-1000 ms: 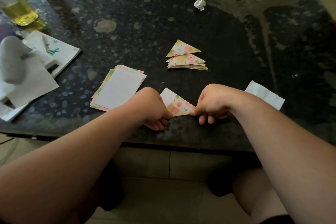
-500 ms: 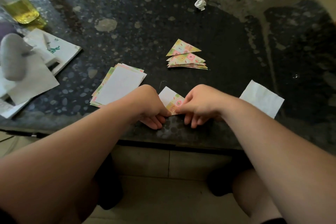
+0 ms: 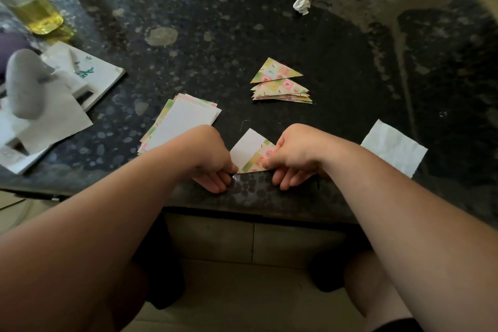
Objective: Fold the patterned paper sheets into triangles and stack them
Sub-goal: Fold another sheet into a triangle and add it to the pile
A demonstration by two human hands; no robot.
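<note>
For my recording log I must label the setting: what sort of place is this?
Probably a home: a worn dark stone table over a tiled floor, holding a bottle of yellow liquid and loose papers. The left hand and right hand pinch a patterned sheet there.

Bare forearms (image 3: 107, 224) and knees (image 3: 372, 283) — dark shorts hem (image 3: 398, 327), dark footwear (image 3: 327, 273) below.

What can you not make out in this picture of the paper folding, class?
Head view: corners of the half-folded sheet, covered by left hand and right hand.
Head view: count of sheets in the unfolded pile, edges too thin.
Head view: bottle top, cut off by the frame edge.
</note>
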